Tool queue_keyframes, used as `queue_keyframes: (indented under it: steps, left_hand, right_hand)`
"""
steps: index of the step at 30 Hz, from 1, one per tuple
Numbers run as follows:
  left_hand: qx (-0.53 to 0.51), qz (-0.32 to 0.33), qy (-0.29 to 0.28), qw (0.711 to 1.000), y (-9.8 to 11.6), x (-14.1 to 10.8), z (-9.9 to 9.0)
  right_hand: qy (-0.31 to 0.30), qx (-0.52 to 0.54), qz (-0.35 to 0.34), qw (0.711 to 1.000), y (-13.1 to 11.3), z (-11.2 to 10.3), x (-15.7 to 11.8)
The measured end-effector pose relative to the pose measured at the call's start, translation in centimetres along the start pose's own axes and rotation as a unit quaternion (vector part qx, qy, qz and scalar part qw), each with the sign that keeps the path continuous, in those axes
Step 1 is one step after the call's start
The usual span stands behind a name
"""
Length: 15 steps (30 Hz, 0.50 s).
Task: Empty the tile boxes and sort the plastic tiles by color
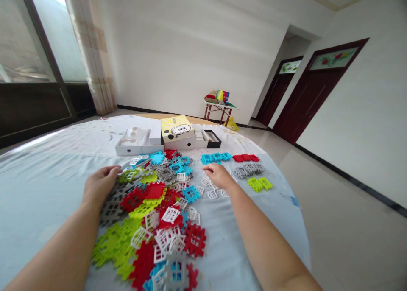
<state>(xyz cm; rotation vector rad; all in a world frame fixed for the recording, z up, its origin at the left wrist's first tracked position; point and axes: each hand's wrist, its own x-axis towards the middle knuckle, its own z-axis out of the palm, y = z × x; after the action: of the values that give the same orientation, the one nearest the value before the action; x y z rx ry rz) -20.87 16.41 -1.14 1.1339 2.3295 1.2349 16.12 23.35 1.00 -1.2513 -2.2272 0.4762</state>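
A mixed pile of plastic interlocking building pieces, among them a red piece [154,191], a lime-green piece [111,240] and a grey piece [176,270], spreads down the table between my arms. At the pile's upper left edge is my left hand [101,184], its fingers curled together; what they hold, if anything, is hidden. My right hand [218,176] is closed in a pinch over loose white window pieces [212,194], just below a row of blue pieces [216,157]. Nothing can be made out between its fingertips.
Right of my right hand lie red pieces [246,158], grey pieces [248,170] and green pieces [260,184] in separate groups. Behind the pile stand an open white box [129,150], a yellow cartoon box [178,130] and a black-edged box [213,144]. A cloth [47,189] covers the round table.
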Motion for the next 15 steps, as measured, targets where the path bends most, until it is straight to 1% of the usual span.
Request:
queue_keyframes:
  steps: [3,4,6,9,11,13,15]
  left_hand:
    - [0.006,0.001,0.000,1.000,0.2,-0.1,-0.1]
    - [0.012,0.000,-0.001,1.000,0.3,-0.1,-0.1]
    - [0.022,-0.004,-0.002,1.000,0.6,-0.3,-0.2]
    - [0.021,-0.008,0.002,1.000,0.9,-0.6,-0.4]
    - [0.021,-0.007,0.003,1.000,1.0,-0.6,-0.4]
    - [0.022,-0.005,0.002,1.000,0.9,-0.6,-0.3]
    - [0.021,-0.003,0.000,1.000,0.7,-0.5,-0.2]
  right_hand:
    - [0.008,-0.040,0.027,0.999,0.6,-2.8,-0.6]
    - [0.015,-0.056,0.031,0.998,0.7,-3.3,-0.8]
    - [0.011,-0.066,0.024,0.997,0.6,-3.4,-1.1]
    - [-0.046,-0.039,-0.017,0.998,-0.3,-1.9,-1.2]
    - [-0.083,-0.031,-0.065,0.994,-1.2,-0.5,-1.4]
    - [-0.124,-0.031,-0.121,0.984,-2.2,0.7,-1.5]
    - [-0.166,-0.035,-0.156,0.973,-2.8,1.5,-1.7]
